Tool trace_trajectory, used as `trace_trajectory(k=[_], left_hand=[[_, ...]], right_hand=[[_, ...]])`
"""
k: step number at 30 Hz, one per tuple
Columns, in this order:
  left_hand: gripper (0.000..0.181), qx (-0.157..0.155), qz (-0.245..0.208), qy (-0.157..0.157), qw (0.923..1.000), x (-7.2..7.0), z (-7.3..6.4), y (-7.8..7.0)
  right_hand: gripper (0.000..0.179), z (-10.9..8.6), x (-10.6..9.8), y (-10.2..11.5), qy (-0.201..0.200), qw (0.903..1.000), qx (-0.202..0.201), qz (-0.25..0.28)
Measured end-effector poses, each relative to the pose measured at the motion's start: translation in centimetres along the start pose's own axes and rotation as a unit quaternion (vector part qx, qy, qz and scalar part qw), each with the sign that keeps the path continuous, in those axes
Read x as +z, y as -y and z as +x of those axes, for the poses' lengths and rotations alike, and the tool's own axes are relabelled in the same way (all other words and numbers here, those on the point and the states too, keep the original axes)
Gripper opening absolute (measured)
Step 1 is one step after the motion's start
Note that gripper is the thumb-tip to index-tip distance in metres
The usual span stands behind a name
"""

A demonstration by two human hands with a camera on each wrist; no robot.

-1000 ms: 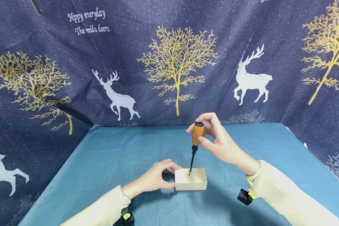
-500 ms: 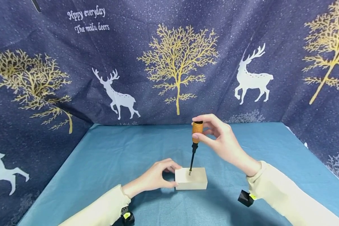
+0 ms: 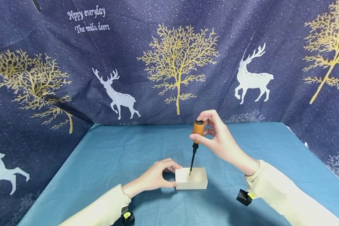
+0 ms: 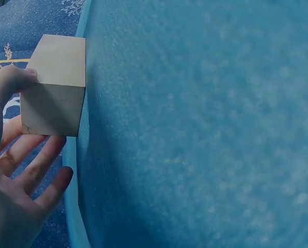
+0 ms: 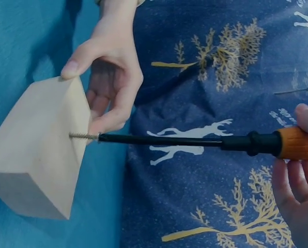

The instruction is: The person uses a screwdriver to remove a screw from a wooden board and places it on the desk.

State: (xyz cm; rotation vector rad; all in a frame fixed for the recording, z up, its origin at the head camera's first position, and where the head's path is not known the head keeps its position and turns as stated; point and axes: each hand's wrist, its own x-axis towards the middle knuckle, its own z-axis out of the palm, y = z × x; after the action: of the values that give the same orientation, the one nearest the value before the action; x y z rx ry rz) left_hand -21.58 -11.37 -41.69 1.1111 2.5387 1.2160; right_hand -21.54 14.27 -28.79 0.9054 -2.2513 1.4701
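A pale wooden block [image 3: 192, 183] lies on the blue cloth. My left hand [image 3: 159, 175] pinches its left end, thumb on the near side and fingers at the far side, as the left wrist view also shows on the block [image 4: 53, 103]. A screw [image 5: 83, 136] stands partly sunk in the block's top. On its head sits the tip of a black-shafted screwdriver [image 3: 194, 153], nearly upright with a slight lean. My right hand [image 3: 218, 138] holds its orange handle [image 5: 297, 143] between thumb and fingers, with a fingertip by the black end cap.
The blue cloth [image 3: 115, 147] covers the table. Behind it hangs a dark blue curtain [image 3: 155, 103] printed with deer and trees. A black wrist camera [image 3: 244, 197] hangs below the right sleeve, and another [image 3: 127, 217] below the left.
My right fingers have shifted round the screwdriver handle, first turning over its top, then drawing back so the cap shows again. The left hand and block stay put.
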Motion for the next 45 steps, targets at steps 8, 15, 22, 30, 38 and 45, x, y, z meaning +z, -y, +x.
trace_trajectory(k=[8,15,22,30,38,45], left_hand=[[0.044,0.008,0.007,-0.002,0.9999,0.0,0.0,0.1],[0.043,0.016,0.007,-0.001,0.9999,0.0,0.0,0.3],[0.044,0.02,0.004,-0.004,0.9998,0.1,0.0,0.5],[0.045,0.013,0.01,-0.005,0.9999,-0.2,0.1,0.4],[0.044,0.02,0.015,-0.008,0.9996,0.0,0.1,0.4],[0.045,0.015,0.012,-0.006,0.9998,0.0,0.0,0.3]], right_hand=[[0.032,0.2,-0.8,-0.7,0.091,0.9865,-0.046,0.128],[0.045,0.1,-0.2,-1.2,0.036,0.9972,-0.048,0.045],[0.052,-0.4,0.4,-1.2,-0.075,0.997,-0.021,0.008],[0.037,-0.3,0.1,-0.9,-0.005,0.9895,-0.025,0.142],[0.047,-0.3,0.7,-0.8,-0.033,0.9982,-0.047,0.019],[0.041,-0.4,0.6,-0.4,-0.017,0.9978,-0.049,0.043]])
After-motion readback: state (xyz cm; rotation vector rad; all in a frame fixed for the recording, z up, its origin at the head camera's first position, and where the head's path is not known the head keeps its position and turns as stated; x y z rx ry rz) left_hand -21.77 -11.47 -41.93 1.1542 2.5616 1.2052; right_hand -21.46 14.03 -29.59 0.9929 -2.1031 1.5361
